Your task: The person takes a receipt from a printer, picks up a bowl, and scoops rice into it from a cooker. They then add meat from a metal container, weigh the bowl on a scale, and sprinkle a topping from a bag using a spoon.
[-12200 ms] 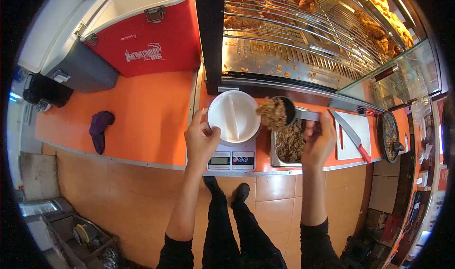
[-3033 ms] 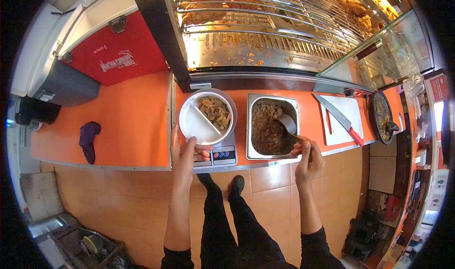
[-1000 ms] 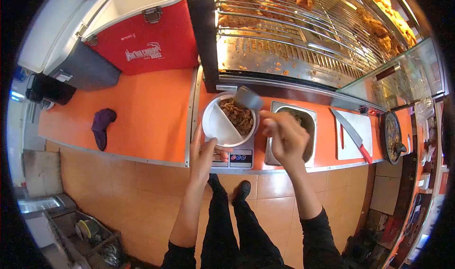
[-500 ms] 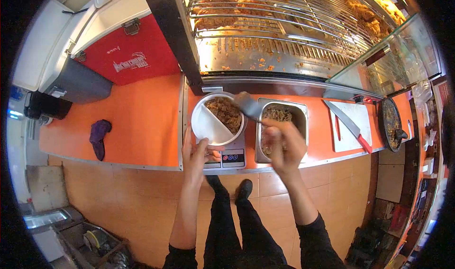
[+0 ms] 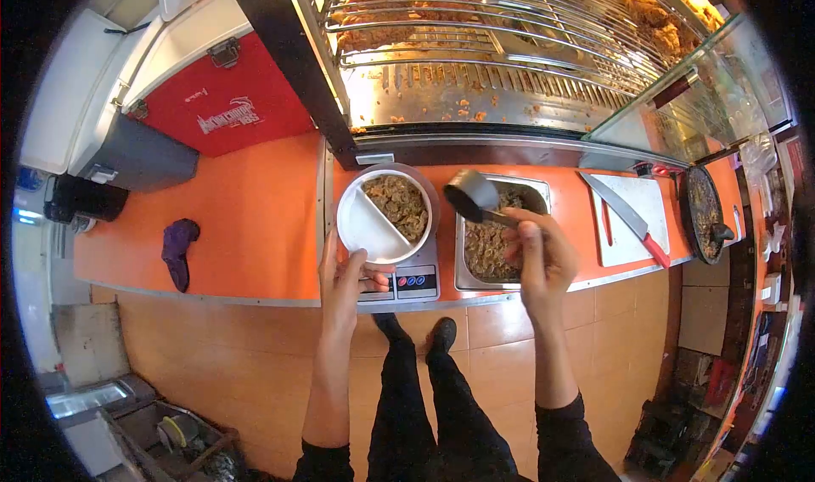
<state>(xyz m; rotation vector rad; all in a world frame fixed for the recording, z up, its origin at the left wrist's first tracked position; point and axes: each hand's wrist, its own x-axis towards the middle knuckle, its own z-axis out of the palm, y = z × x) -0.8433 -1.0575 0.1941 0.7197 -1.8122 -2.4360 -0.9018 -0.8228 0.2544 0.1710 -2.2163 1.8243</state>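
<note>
A round white divided bowl (image 5: 361, 219) sits over a kitchen scale (image 5: 422, 287). Brown chopped food (image 5: 399, 206) fills its right-hand section, while the left section shows bare white. My left hand (image 5: 346, 274) grips the bowl's near left rim, thumb on top and fingers underneath. In my right hand (image 5: 543, 253) is the handle of a black scoop (image 5: 471, 195), its cup tilted and raised between the bowl and a steel pan (image 5: 463, 270). More of the brown food (image 5: 492, 248) lies in the pan, partly hidden by the scoop and my hand.
Right of the pan, a red-handled knife (image 5: 624, 213) rests on a white cutting board (image 5: 637, 246). A dark stone mortar (image 5: 703, 214) stands beyond it. Behind is a glass-doored warmer with wire racks (image 5: 475, 36). A purple cloth (image 5: 178, 248) and red cooler (image 5: 229, 100) are left.
My right hand has moved right and slightly back toward me, drawing the scoop away from the bowl toward the pan. My left hand keeps its grip on the bowl.
</note>
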